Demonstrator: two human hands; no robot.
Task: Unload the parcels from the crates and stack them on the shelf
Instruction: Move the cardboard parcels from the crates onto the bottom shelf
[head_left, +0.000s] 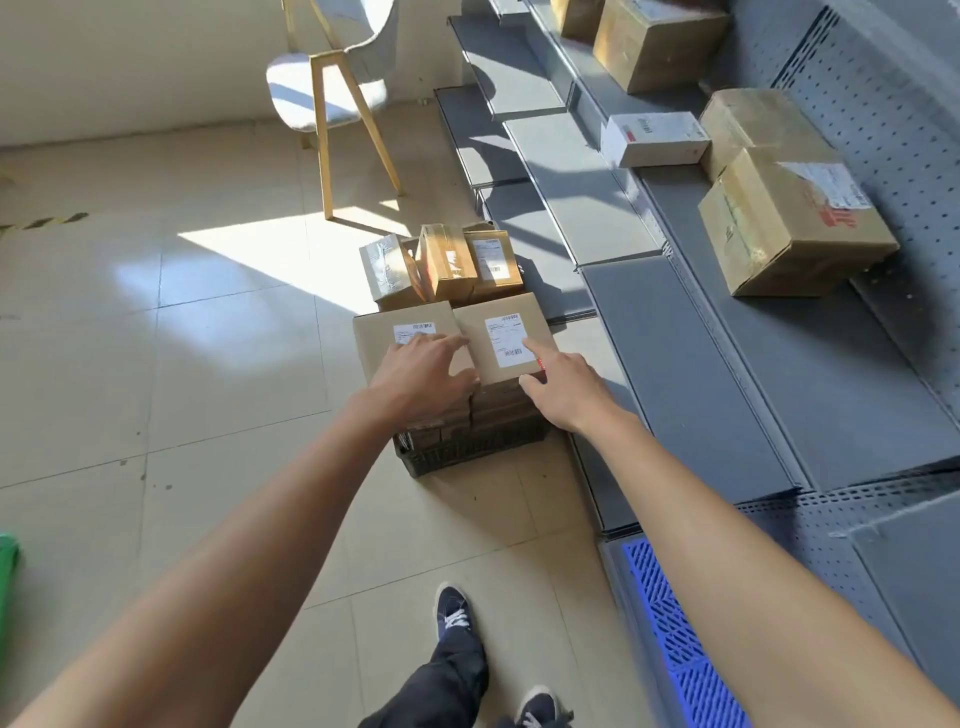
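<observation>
Parcels (506, 338) lie stacked in the black crate (467, 449) under both hands; the left hand (415, 376) and right hand (569, 389), fingers spread, reach onto the top two.

Bright daylight; hard sunlit patch on tiled floor (249, 260) at frame centre-left, slightly overexposed. Chair (332, 88) casts long shadow. Shelf (691, 364) at right in shade. Wide-angle distortion bends edges. Focus sharp overall.

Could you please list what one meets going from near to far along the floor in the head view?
Dark shoes → black crate → two flat labelled parcels → three upright parcels → wooden-legged chair.
</observation>
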